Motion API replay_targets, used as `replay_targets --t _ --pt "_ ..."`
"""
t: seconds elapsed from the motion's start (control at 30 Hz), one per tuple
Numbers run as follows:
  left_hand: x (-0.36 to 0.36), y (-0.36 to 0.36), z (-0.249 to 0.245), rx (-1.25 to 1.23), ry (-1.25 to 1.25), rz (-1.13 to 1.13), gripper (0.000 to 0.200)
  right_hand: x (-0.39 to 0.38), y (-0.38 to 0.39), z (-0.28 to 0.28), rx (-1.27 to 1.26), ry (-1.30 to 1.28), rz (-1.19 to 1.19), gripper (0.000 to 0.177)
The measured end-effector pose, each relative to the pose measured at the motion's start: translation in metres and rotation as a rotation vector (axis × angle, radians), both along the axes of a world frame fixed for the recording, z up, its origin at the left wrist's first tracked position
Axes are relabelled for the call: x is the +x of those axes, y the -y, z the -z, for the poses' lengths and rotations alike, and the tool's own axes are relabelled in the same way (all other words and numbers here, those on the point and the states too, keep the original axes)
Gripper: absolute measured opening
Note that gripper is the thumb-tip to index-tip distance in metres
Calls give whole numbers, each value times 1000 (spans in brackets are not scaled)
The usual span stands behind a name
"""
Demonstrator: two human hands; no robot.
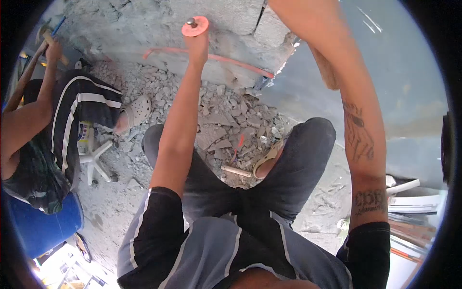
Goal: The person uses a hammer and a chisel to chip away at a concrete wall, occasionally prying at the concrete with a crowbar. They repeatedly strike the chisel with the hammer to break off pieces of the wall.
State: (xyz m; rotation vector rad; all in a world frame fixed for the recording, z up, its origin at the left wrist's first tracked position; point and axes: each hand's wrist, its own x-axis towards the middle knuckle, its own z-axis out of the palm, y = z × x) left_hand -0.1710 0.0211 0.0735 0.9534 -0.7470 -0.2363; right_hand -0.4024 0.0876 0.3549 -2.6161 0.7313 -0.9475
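Up against the rough concrete wall (pixel 144 19), I have the left hand (pixel 196 47) clenched round the shaft of a chisel (pixel 192 22), just beneath its orange guard (pixel 197 29). The tip is set to the wall above an orange conduit (pixel 226 60) that runs along a cut channel. My right arm (pixel 358 125) is raised, but the right hand is out of frame, so I cannot tell what it grips. Broken rubble (pixel 221 111) covers the floor between my knees. To my left a co-worker's hand (pixel 54 48) holds a wooden handle.

I judge this as mid-chiselling, with the tool set for a strike. The next move calls for a square blow on the chisel's steel head, with the left hand firm below the guard and the angle steady, clear of the conduit.
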Motion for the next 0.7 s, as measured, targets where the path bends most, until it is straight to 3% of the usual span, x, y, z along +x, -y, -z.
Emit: replay_targets --t 0.1,0.27,0.33,0.43,0.7 --pt "-6 -11 -25 -85 -18 -10 22 -7 13 18 62 29 42 45" --pt "-16 -5 -12 -45 81 -77 24 -14 22 56 12 31 108 42" --pt "-20 -8 -10 10 130 -80 23 -16 26 70 359 59 59 43" --pt "-19 -7 -21 -68 103 -44 20 -32 40 83 250 16 73 56" --pt "-42 16 9 -60 204 -154 4 -38 36 96 240 86 56 57"
